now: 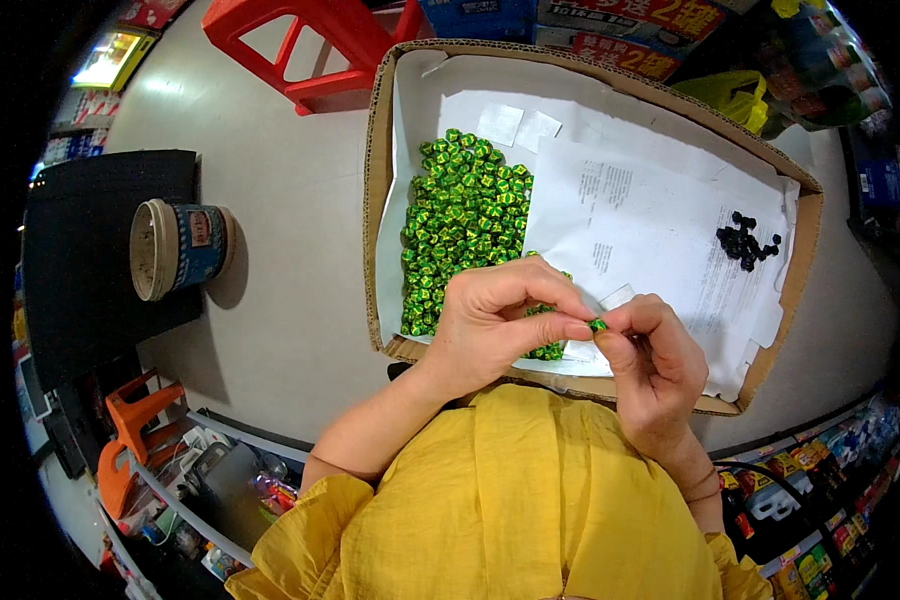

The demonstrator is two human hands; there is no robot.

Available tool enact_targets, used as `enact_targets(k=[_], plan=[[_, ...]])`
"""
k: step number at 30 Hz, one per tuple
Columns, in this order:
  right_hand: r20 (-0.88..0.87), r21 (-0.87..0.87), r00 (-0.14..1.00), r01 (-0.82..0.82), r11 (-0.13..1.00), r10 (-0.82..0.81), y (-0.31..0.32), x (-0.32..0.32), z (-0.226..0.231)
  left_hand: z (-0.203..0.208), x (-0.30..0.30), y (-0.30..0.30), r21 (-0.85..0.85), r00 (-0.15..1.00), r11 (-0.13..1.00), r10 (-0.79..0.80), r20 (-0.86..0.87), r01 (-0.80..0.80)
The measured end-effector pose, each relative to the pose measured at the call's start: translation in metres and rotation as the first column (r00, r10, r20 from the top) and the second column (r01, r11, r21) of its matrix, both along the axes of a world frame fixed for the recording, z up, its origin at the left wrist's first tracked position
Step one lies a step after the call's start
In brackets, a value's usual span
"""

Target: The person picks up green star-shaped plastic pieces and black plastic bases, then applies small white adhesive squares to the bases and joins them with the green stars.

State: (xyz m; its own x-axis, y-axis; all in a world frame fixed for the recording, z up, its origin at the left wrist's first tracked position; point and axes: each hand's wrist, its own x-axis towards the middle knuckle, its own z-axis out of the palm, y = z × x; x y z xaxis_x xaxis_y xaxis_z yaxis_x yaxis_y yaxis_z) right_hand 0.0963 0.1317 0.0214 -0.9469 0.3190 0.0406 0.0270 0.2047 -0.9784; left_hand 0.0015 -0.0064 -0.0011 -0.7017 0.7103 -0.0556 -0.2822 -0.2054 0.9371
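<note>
My left hand (495, 315) and my right hand (658, 360) meet over the near side of a shallow cardboard box (380, 200). Thumb and forefinger of each are pinched on one small ball in green foil wrapping (597, 325). Many alike green-and-yellow wrapped balls (465, 215) lie heaped in the left part of the box, some of them hidden beneath my left hand. On the white paper (660, 220) lining the right part sits a little pile of bare black pieces (742, 243). Small white squares of paper (500, 124) lie at the far side.
A red plastic stool (320, 50) stands beyond the box's far left corner. To the left, a blue and white tub (182, 248) lies on its side near a black panel (100, 260). Printed cartons (620, 35) and a yellow plastic bag (725, 97) are behind the box.
</note>
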Motion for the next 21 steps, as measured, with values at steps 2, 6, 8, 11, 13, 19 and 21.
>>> enact_targets(k=[2,6,8,11,13,19,21], plan=[[-0.066,0.010,0.998,0.000,1.000,0.000,0.001,-0.003,0.002,0.001,0.003,-0.001,-0.002,0.998,0.999,0.035,-0.045,-0.035],[-0.141,0.210,0.978,-0.120,0.970,0.152,0.014,-0.004,0.001,0.006,0.010,-0.004,0.092,0.962,0.995,0.005,0.271,-0.031],[-0.275,0.253,0.946,-0.100,0.962,0.170,0.020,-0.006,-0.003,0.006,0.013,-0.004,0.129,0.921,0.992,-0.055,0.386,0.005],[-0.286,0.187,0.934,-0.166,0.968,0.216,0.025,-0.009,-0.001,0.005,0.016,-0.004,0.154,0.909,0.988,-0.084,0.409,0.022],[-0.308,0.171,0.916,-0.214,0.962,0.258,0.028,-0.010,0.000,0.008,0.018,-0.003,0.185,0.903,0.983,-0.099,0.418,0.022],[-0.352,0.096,0.906,-0.213,0.972,0.234,0.026,-0.009,-0.001,0.013,0.027,0.000,0.206,0.922,0.978,-0.045,0.384,-0.038],[-0.272,-0.020,0.937,-0.231,0.973,0.217,0.025,-0.005,0.004,0.013,0.024,0.001,0.183,0.967,0.983,-0.013,0.256,-0.035]])
